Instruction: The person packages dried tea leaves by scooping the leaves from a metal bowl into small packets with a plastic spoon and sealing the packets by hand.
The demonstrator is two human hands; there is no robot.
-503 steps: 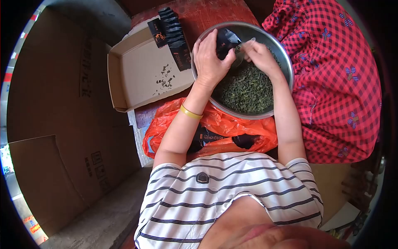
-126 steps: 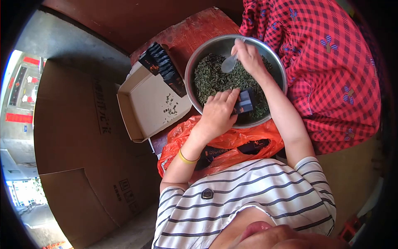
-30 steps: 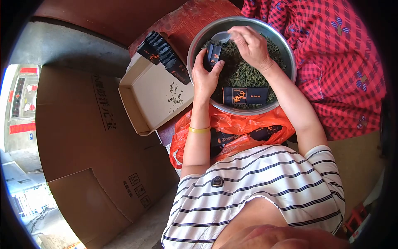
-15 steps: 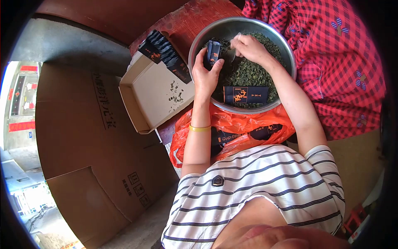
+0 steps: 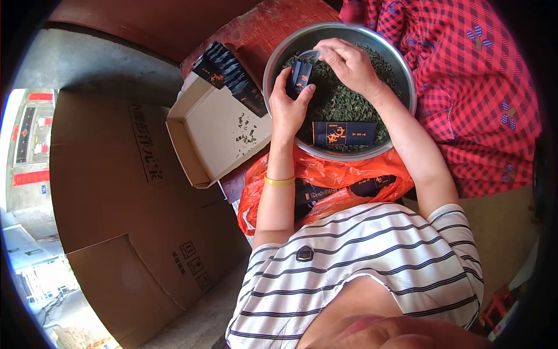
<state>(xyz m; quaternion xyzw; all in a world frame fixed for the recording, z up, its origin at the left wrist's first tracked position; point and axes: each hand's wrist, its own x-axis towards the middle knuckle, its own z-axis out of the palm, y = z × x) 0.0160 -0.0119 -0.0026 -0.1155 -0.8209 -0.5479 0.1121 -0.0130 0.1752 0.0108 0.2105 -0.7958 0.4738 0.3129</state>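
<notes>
My left hand is closed around a small dark tea pouch, held upright over the left side of a metal basin. Loose dried tea leaves fill much of the basin. In my right hand is a spoon, its bowl at the mouth of the pouch; the fingers hide most of its handle. Another dark pouch with orange print lies on the leaves near the basin's front rim.
Several dark pouches lie overlapped on a shallow cardboard tray with scattered leaf bits. An orange plastic bag holding dark packets sits before the basin. Red checked cloth lies to the right, a large cardboard box to the left.
My right hand has lifted the spoon out of the leaves and moved it up and left to the pouch's mouth. The left hand keeps the pouch almost still.
</notes>
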